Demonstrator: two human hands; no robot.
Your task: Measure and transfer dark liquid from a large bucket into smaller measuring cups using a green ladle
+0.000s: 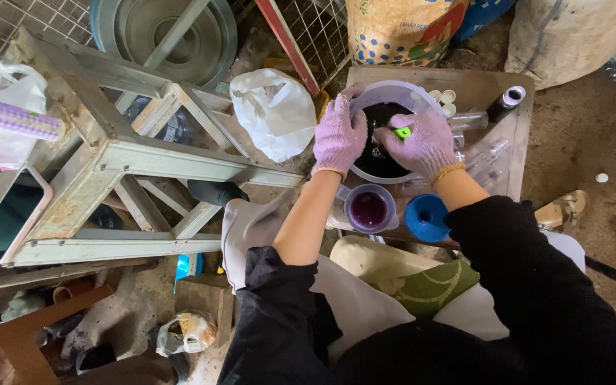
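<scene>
A translucent round tub (393,93) of dark purple liquid stands on a low wooden board (486,85). My left hand (338,135), in a pale purple knit glove, rests on the tub's left rim. My right hand (422,142), gloved the same way, is over the liquid and pinches a small bright green piece (403,132). Just below the tub sits a small purple cup (369,208) holding dark liquid, with a blue funnel (425,217) beside it on the right.
Clear small bottles (490,153), white caps (445,98) and a dark bottle (505,103) lie on the board. A white plastic bag (274,110) lies left of the tub. A grey metal frame (108,150) fills the left side. Sacks (401,28) stand behind.
</scene>
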